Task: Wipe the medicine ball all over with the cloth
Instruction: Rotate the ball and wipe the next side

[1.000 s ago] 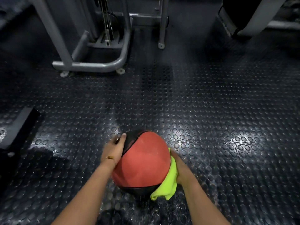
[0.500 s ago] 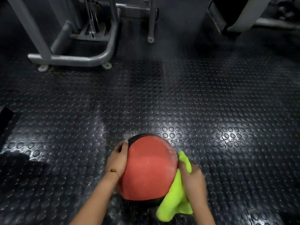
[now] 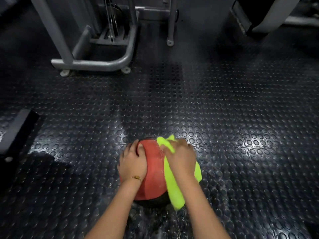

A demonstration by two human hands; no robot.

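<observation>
The red-and-black medicine ball (image 3: 154, 171) is seen low in the middle of the view. It is set on the studded rubber floor (image 3: 224, 118), right in front of the person. The left hand (image 3: 133, 161) is laid flat against the ball's upper left side, with the fingers spread and straight and nothing clutched. A thin gold bracelet (image 3: 136, 177) is worn at that wrist.

Over on the other side, the cloth (image 3: 173, 190), a bright lime-green one, is draped down the ball's right half. It runs from near the top to past the black band at the bottom, where its tail hangs low by the floor. The right hand (image 3: 182, 157) is pressed on top of it. A bunched fold is pushed out beyond the fingers, so the cloth appears to be gripped, though the fingers are softened by motion blur.

Farther off, at upper left, a grey tubular machine frame (image 3: 96, 62) is planted on the floor, well apart from the ball. A dark block (image 3: 19, 128) is caught at the left edge.
</observation>
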